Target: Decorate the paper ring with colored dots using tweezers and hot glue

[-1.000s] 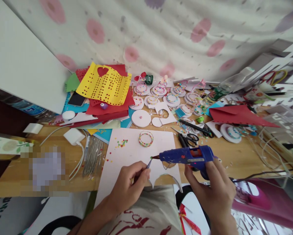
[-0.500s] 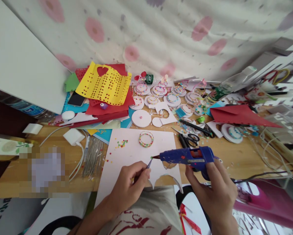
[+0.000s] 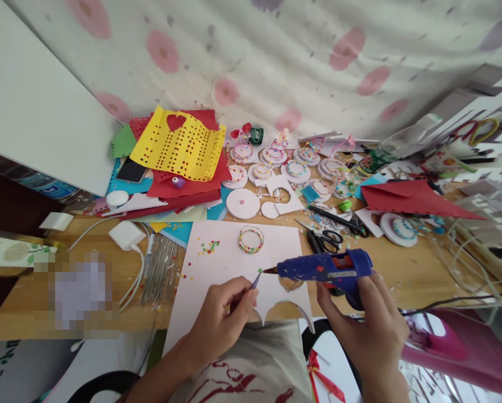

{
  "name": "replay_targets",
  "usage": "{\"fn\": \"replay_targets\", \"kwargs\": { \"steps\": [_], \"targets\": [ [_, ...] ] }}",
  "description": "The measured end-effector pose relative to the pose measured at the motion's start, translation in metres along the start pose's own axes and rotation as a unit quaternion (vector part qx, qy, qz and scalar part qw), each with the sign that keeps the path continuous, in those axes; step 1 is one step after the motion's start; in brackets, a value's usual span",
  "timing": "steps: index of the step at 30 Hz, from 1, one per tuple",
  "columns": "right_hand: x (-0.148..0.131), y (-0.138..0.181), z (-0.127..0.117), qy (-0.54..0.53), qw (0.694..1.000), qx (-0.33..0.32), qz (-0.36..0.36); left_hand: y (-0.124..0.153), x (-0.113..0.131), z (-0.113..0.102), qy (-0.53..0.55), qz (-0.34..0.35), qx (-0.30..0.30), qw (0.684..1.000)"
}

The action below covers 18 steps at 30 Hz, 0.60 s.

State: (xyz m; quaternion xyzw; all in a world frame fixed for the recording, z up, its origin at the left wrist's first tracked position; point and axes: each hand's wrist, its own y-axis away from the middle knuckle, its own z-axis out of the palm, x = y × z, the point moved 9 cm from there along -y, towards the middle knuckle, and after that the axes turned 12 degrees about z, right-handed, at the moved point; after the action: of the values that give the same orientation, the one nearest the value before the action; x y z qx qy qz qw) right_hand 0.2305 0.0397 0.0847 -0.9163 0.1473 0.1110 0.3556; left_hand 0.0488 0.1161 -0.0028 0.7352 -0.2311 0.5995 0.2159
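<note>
Cluttered table (image 3: 402,268) — left hand (image 3: 221,319) tight on thin tool (image 3: 255,280), right hand (image 3: 368,324) around glue gun (image 3: 322,267)

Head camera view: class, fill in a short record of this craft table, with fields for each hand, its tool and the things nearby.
Left hand: pinches a thin grey pointed tool with a tiny green bead at its tip
Right hand: grips a blue plastic hot glue gun, nozzle close to the bead
Under hands: white paper sheet on the wooden table
On sheet: ring of coloured beads
Right of sheet: black-handled scissors
Far side: yellow punched paper sheet
</note>
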Motion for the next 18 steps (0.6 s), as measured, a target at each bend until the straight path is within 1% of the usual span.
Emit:
{"fn": "replay_targets", "kwargs": {
  "steps": [3,6,8,10,12,15,16,18],
  "targets": [
    [-0.001,-0.001,0.001,-0.011,1.0,-0.008,0.006,0.0,-0.001,0.0,0.009,-0.003,-0.001,1.0],
    [0.003,-0.001,0.001,-0.026,0.999,-0.012,0.028,0.0,-0.002,0.001,0.02,-0.009,-0.002,1.0],
    [0.013,0.001,0.004,-0.04,0.997,-0.024,0.064,-0.001,-0.005,0.001,0.03,-0.018,-0.001,0.999],
    [0.03,0.004,0.012,-0.055,0.99,-0.048,0.118,0.0,-0.009,0.003,0.052,-0.033,0.0,0.998],
    [0.051,0.011,0.026,-0.081,0.975,-0.091,0.185,0.0,-0.015,0.005,0.082,-0.051,0.002,0.995],
    [0.084,0.022,0.052,-0.155,0.933,-0.158,0.285,0.0,-0.02,0.007,0.117,-0.061,0.01,0.991],
    [0.097,0.025,0.057,-0.174,0.917,-0.164,0.318,0.0,-0.021,0.007,0.124,-0.06,0.012,0.99],
    [0.129,0.03,0.059,-0.186,0.888,-0.15,0.394,0.0,-0.022,0.006,0.132,-0.063,0.015,0.989]
  ]
}}
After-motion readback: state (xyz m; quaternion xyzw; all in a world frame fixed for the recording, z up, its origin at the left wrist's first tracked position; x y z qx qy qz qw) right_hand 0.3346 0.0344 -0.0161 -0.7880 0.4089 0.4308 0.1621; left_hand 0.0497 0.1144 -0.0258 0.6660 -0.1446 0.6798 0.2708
